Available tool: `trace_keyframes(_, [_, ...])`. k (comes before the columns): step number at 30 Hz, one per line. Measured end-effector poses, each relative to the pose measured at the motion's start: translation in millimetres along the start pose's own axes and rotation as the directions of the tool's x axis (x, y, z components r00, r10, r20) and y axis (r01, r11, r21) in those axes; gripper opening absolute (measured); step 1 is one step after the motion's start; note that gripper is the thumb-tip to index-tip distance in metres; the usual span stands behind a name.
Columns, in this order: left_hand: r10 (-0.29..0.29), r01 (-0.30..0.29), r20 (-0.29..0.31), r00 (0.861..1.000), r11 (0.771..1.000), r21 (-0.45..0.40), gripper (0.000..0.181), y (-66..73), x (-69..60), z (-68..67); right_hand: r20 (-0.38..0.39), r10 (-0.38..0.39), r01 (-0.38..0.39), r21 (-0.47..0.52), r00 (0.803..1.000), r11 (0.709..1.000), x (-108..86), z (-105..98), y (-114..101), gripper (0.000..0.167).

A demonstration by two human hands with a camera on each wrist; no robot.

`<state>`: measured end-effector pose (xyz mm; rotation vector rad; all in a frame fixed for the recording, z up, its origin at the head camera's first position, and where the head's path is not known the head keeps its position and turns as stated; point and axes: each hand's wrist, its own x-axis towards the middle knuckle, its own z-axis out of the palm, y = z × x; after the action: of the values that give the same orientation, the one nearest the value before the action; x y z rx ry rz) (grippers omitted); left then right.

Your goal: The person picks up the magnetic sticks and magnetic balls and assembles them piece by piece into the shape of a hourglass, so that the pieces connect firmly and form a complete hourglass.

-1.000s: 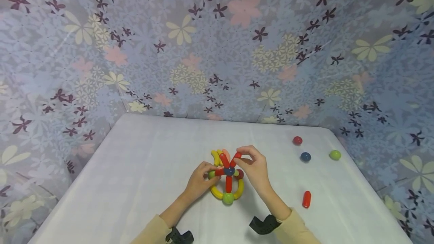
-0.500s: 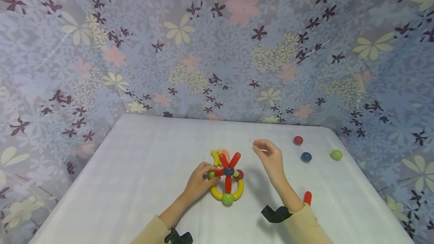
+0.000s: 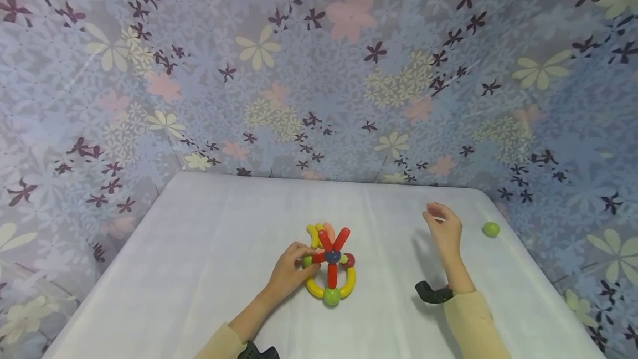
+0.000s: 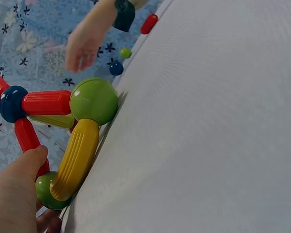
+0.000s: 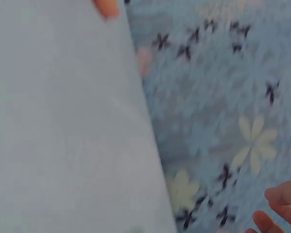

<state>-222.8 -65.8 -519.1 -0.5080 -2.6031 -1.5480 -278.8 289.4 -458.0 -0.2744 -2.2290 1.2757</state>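
Observation:
My left hand (image 3: pixel 291 269) grips the left side of a ball-and-stick toy structure (image 3: pixel 332 276). In the left wrist view, its thumb (image 4: pixel 35 158) lies on a red rod, with fingers by the lower green ball (image 4: pixel 47 191). Curved yellow rods (image 4: pixel 77 158) form the base ring; red rods meet at a dark blue ball (image 4: pixel 13 104) on top, and two of them point upward. Over the table's right side hovers my right hand (image 3: pixel 445 234), fingers loosely bent and nothing held. Only its fingertips (image 5: pixel 281 196) show in the right wrist view.
A loose green ball (image 3: pixel 490 230) lies near the table's right edge. The left wrist view shows a loose blue ball (image 4: pixel 116 68) and a red rod (image 4: pixel 149 24). Yellow and peach pieces (image 3: pixel 314 235) stand behind the structure. Floral fabric (image 3: pixel 319 71) hangs beyond the white table (image 3: pixel 214 226).
My right hand has let go of an upper red rod and moved right, now covering the loose red and blue balls in the head view. The left hand keeps its grip.

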Motion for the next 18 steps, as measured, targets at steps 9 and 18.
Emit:
trace_keyframes(9, [0.002,-0.002,-0.004,1.0,1.0,-0.009,0.021,-2.5,-2.1,1.8,0.028,0.005,-0.002,-0.111,1.0,0.994,11.7,-14,51,0.036])
trace_keyframes(18, [0.001,-0.001,-0.005,1.0,1.0,-0.009,0.021,-0.9,0.0,1.1,0.095,0.175,-0.156,-0.187,0.98,0.97,12.1,-17,71,0.039])
